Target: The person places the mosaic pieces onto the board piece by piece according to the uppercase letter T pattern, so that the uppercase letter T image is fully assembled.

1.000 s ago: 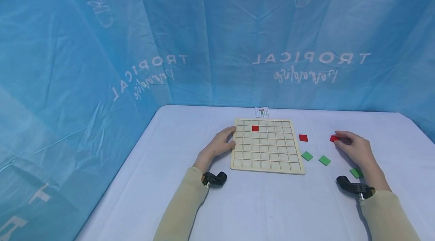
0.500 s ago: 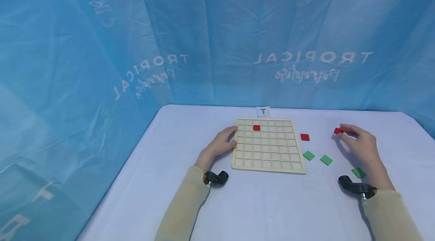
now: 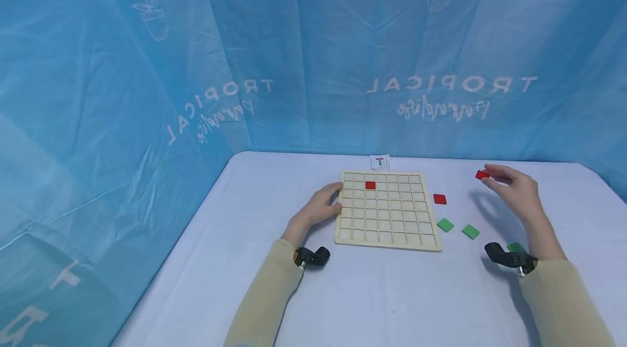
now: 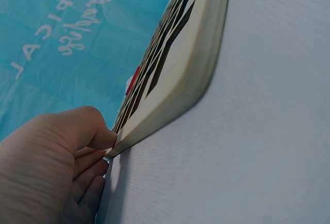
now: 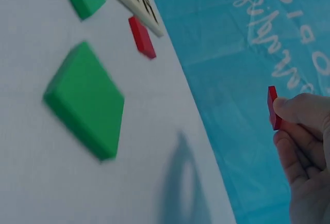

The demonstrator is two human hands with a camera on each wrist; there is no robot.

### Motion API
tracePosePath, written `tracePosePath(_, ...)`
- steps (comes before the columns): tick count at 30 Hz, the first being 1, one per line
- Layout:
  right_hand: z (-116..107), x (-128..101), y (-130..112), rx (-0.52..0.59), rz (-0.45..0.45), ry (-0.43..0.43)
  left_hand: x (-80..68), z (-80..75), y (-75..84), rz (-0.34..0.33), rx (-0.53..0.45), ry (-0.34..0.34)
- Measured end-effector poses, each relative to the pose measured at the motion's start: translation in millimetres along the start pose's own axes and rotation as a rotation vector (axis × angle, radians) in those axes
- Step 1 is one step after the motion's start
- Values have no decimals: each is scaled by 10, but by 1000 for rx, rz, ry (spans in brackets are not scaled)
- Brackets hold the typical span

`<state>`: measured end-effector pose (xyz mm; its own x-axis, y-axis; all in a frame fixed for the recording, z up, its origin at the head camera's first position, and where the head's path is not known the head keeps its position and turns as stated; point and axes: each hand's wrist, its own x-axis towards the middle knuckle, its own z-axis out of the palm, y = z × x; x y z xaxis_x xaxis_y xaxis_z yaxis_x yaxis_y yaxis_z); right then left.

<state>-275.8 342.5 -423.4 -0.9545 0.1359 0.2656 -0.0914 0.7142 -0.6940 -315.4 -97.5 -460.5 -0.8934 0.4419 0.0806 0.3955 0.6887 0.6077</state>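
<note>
A pale wooden grid board lies flat on the table, with one red square tile in a cell of its second row from the back. My left hand holds the board's left edge; in the left wrist view the thumb rests at the rim and the other fingers are bent beside it. Raised above the table to the right of the board, my right hand pinches a second red square tile between thumb and fingertips. Its shadow falls on the cloth below.
Another red tile lies just right of the board. Green tiles lie nearer, and one more green tile is partly covered by my right wrist. A small printed grid card sits behind the board. Blue curtains hang behind the table.
My right hand has lifted the red tile off the table, raising it up and toward the back. The left hand stays at the board's edge.
</note>
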Motion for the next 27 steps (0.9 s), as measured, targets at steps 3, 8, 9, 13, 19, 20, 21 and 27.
tracePosePath(3,118,153,104,1,-17,12,-12,4,-1,-6,-2,1)
tracePosePath(8,442,502,536,-34,-74,46,-12,6,-12,9,-14,6)
tracePosePath(9,500,545,584,-30,-80,40,-8,9,-19,14,-14,7)
tracePosePath(13,678,628,590,4,-83,23,4,13,-36,26,-7,6)
tracePosePath(19,843,621,382,44,-88,-14,3,11,-34,23,-11,2)
tracePosePath(20,866,620,345,50,-91,-20,2,11,-32,21,-9,2)
tracePosePath(21,893,625,319,52,-97,-23,1,11,-30,20,-7,2)
tracePosePath(27,1072,692,216,83,-142,-52,-4,10,-15,17,-8,7)
